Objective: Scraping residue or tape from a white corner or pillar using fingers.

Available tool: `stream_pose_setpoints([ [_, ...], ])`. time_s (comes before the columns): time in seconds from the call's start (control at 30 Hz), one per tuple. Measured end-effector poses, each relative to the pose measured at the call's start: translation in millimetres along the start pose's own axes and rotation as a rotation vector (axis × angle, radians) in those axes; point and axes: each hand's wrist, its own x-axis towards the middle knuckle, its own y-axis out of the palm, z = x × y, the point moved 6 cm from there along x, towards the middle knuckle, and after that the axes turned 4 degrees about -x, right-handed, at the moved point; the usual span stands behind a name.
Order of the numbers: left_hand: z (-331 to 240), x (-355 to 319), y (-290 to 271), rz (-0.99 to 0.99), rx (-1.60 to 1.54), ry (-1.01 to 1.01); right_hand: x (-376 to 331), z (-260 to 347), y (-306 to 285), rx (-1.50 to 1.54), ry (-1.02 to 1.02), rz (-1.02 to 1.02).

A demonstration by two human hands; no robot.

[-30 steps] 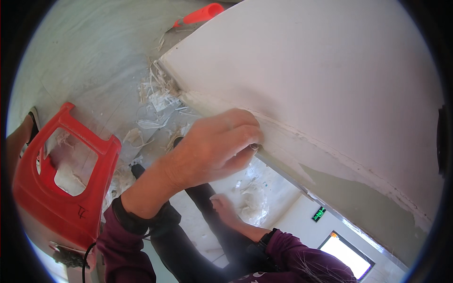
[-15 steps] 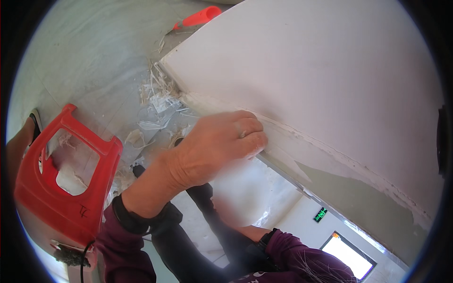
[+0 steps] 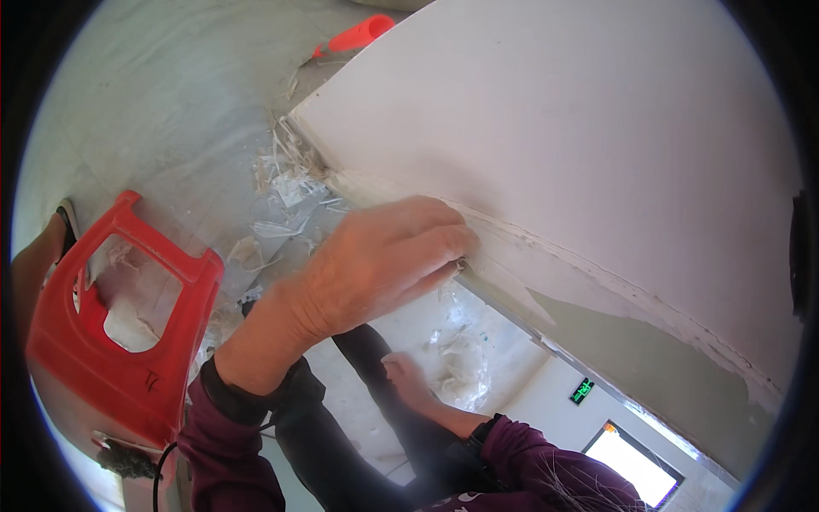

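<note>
My left hand [image 3: 388, 260] reaches to the lower edge of the white wall [image 3: 554, 128], its fingers pinched together. A tiny pale bit shows at the fingertips, too small to name. Along this edge, a strip of the surface is stripped, with a ragged pale layer above a grey-green patch [image 3: 631, 341]. My right hand [image 3: 409, 381] lies lower down against my dark trouser leg [image 3: 375, 363], away from the wall. Its fingers rest along the leg and partly hide one another; nothing clear shows in them.
A red plastic stool [image 3: 111, 375] stands at the left. Torn white scraps [image 3: 294, 188] litter the floor around the wall's corner. A tool with an orange-red handle [image 3: 363, 34] lies beyond it. Another person's foot [image 3: 64, 226] is at the far left. A green lit sign [image 3: 582, 391] hangs lower right.
My left hand has shifted slightly along the wall edge and turned, its fingers pointing lower. The right hand, hidden in a blur before, now shows on my leg.
</note>
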Motion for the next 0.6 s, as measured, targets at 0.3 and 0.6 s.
stream_pose_setpoints([
  [0.3,-12,12,2,0.188,0.177,0.134,0,1,0,0.0,-0.02,0.002],
  [0.6,-6,0,7,-0.117,-0.03,0.042,-1,2,-3,0.01,-0.034,-0.033],
])
